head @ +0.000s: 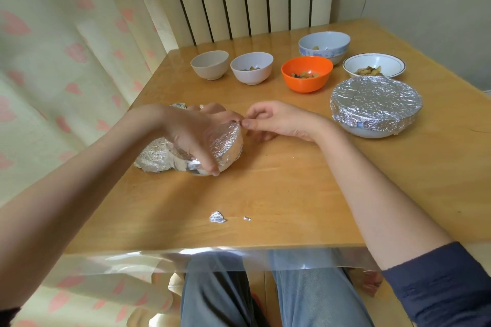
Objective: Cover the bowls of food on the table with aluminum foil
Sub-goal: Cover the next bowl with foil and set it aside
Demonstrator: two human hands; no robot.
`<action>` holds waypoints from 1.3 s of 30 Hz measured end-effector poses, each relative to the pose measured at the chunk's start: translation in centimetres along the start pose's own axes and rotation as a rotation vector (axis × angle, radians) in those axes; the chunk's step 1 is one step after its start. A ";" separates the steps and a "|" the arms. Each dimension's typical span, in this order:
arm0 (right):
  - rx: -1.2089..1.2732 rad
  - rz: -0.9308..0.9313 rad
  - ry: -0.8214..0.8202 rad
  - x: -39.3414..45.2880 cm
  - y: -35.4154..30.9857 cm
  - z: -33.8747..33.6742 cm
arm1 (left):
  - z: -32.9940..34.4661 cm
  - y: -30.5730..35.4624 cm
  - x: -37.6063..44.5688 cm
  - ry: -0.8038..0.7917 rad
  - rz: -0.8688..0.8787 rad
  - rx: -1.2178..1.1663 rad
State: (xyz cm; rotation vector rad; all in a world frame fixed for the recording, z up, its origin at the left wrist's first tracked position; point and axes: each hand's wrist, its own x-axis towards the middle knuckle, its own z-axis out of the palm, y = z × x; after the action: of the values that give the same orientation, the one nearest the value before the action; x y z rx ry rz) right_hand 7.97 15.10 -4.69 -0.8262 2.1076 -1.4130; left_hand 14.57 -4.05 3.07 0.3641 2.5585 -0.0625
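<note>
Pressing down on a small round bowl wrapped in crinkled aluminium foil (pixel 225 146) near the left edge of the wooden table (pixel 292 180), our left hand (pixel 194 133) lies spread over its top with thumb and fingers curled round its rim, while our right hand (pixel 273 119) pinches the foil's edge at the bowl's far right side, fingertips meeting those of the left. Loose crumpled foil (pixel 154 156) sticks out from the bowl toward the left edge. Near the right edge sits a larger pale bowl sealed with foil (pixel 376 103). Along the far edge stand a beige bowl (pixel 210 64), a white bowl (pixel 251 67), an orange plastic bowl (pixel 307 73), a blue-patterned bowl (pixel 324 45) and a white shallow dish with a dark rim (pixel 374 64), all uncovered. Two small foil scraps (pixel 218 217) lie near the front edge.
</note>
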 end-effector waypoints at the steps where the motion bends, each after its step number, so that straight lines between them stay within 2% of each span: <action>1: -0.010 0.014 0.088 -0.3 0.2 -0.4 | -0.2 0.4 0.2 -0.006 -0.038 0.024; 3: 0.024 0.008 0.316 -1.1 0.2 -0.4 | -0.6 1.0 0.3 -0.031 -0.085 0.050; 5: 0.172 -0.023 0.562 -1.9 -0.2 1.0 | -0.7 1.2 0.2 -0.045 -0.099 0.057; 7: 0.349 -0.010 0.690 -2.9 -0.5 3.7 | -0.6 1.3 0.0 -0.040 -0.112 0.068; 10: 0.488 -0.004 0.578 -4.2 -1.6 8.2 | -0.4 1.3 -0.1 -0.017 -0.125 0.085; 13: 0.491 -0.030 0.483 -4.1 -2.1 9.8 | -0.3 1.5 -0.2 -0.004 -0.151 0.056; 25: 0.589 0.119 0.382 -3.8 -1.2 8.2 | -0.4 1.9 -0.5 -0.011 -0.199 -0.011; 32: 0.545 0.157 0.420 -4.7 -0.4 7.0 | -0.5 3.4 -0.1 -0.081 -0.381 -0.196; 35: 0.467 0.143 0.436 -5.5 -0.2 6.5 | -1.2 2.8 -0.6 -0.084 -0.322 -0.167; 37: 0.444 0.134 0.444 -6.0 -0.2 6.4 | -1.8 1.8 -1.1 -0.021 -0.168 -0.123; 39: 0.427 0.125 0.444 -6.6 -0.3 6.5 | -2.1 0.8 -1.6 -0.029 0.033 -0.120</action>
State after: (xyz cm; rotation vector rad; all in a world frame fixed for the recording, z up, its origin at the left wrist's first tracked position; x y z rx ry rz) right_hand 17.09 15.40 -6.39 -0.2231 1.9872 -2.0172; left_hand 15.01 -3.39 5.68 0.3566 2.5123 0.0963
